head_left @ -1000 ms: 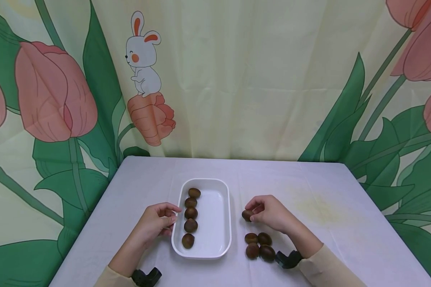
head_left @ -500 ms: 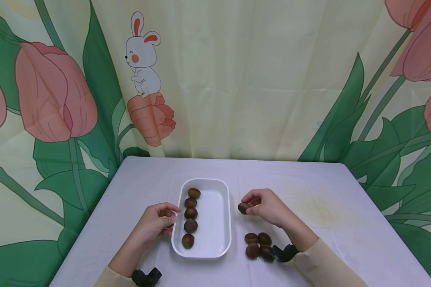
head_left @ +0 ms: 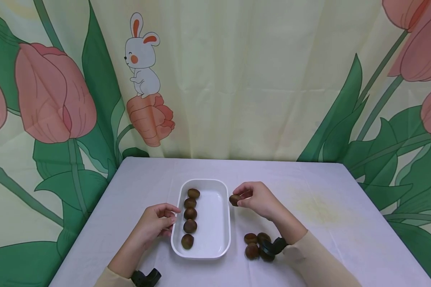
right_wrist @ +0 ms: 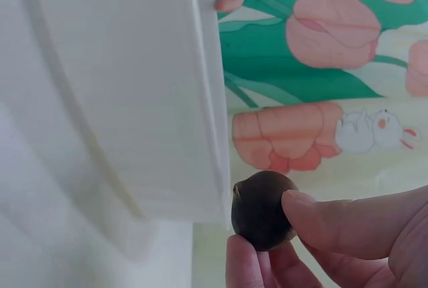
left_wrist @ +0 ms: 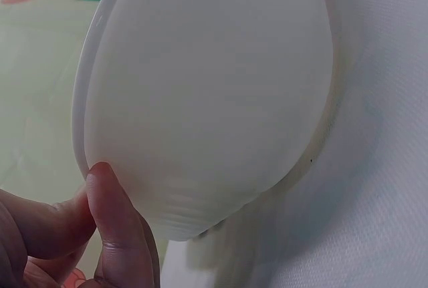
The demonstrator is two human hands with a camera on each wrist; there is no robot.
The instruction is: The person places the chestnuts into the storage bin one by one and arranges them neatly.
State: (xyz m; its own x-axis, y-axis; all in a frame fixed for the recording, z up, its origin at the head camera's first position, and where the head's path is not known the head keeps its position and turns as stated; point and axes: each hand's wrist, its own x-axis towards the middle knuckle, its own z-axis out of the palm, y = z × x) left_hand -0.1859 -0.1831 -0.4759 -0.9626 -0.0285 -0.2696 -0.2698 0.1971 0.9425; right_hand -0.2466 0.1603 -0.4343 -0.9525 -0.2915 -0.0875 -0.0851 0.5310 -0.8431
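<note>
Between thumb and fingers my right hand (head_left: 260,199) pinches a brown chestnut (head_left: 234,200), right at the tray's right rim. Up close in the right wrist view, the chestnut (right_wrist: 262,211) shows a small pointed tip. My left hand (head_left: 159,219) holds the left edge of the white tray (head_left: 215,249), index fingertip on the rim. The left wrist view has its thumb (left_wrist: 117,218) against the tray's outer wall (left_wrist: 207,101). Several chestnuts (head_left: 190,213) stand in a column along the left side inside the tray.
Several more chestnuts (head_left: 252,251) lie grouped on the white-covered table (head_left: 201,275), right of the tray and partly behind the right wrist's black camera (head_left: 274,246). A curtain (head_left: 237,79) printed with tulips and a rabbit hangs behind the table.
My right hand has lifted the chestnut and carried it left and farther back, from above the grouped chestnuts to the tray's right rim. The left hand has stayed in place.
</note>
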